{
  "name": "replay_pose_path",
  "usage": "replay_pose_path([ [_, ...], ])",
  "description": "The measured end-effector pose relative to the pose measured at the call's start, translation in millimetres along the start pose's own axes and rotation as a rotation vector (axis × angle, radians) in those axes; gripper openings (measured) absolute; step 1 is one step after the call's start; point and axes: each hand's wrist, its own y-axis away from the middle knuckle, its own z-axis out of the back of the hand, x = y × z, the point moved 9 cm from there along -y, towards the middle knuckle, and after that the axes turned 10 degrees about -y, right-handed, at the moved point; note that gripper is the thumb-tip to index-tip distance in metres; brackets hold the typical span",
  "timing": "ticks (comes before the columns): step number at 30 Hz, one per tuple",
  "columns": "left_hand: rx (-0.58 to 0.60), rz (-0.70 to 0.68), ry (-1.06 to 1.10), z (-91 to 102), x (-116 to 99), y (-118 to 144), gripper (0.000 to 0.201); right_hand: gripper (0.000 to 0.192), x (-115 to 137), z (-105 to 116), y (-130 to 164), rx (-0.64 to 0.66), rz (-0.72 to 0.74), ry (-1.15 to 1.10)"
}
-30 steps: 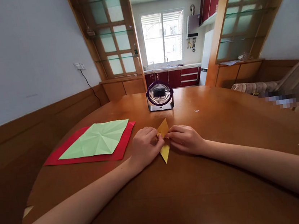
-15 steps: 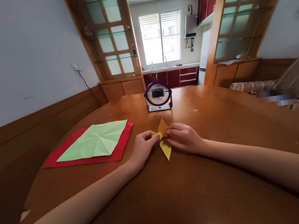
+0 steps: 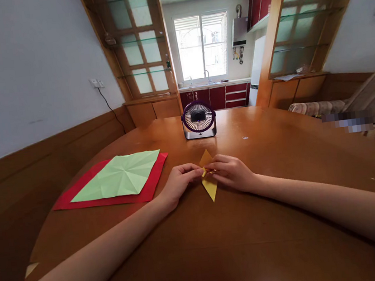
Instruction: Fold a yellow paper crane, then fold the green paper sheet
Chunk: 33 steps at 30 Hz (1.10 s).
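Head view: left hand (image 3: 178, 185) and right hand (image 3: 231, 172) both pinch the folded yellow paper (image 3: 210, 185) at its middle, fingertips closed on it; paper points extend beyond and below fingers, on table (image 3: 278, 156).

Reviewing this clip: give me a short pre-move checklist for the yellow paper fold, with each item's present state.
1. Both hands on the yellow paper: ok; left hand and right hand pinch it at its middle.
2. Paper resting on the table: ok; lower tip lies flat.
3. Crease aligned under the fingers: cannot tell; hidden.
4. Fan apart from the work: ok; it stands behind.
5. Green sheet and red sheet out of the way: ok; stacked to the left.
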Motion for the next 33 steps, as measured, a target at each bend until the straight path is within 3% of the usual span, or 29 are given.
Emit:
replay_pose_path([
  [17, 0.154, 0.097, 0.11, -3.0, 12.2, -3.0, 0.023, 0.02, -1.7, -0.3, -0.4, -0.019, -0.019, -0.046],
  [33, 0.076, 0.016, -0.055, 1.1, 9.8, -4.8, 0.032, 0.022, 2.9, 0.0, -0.7, 0.012, 0.027, -0.023],
])
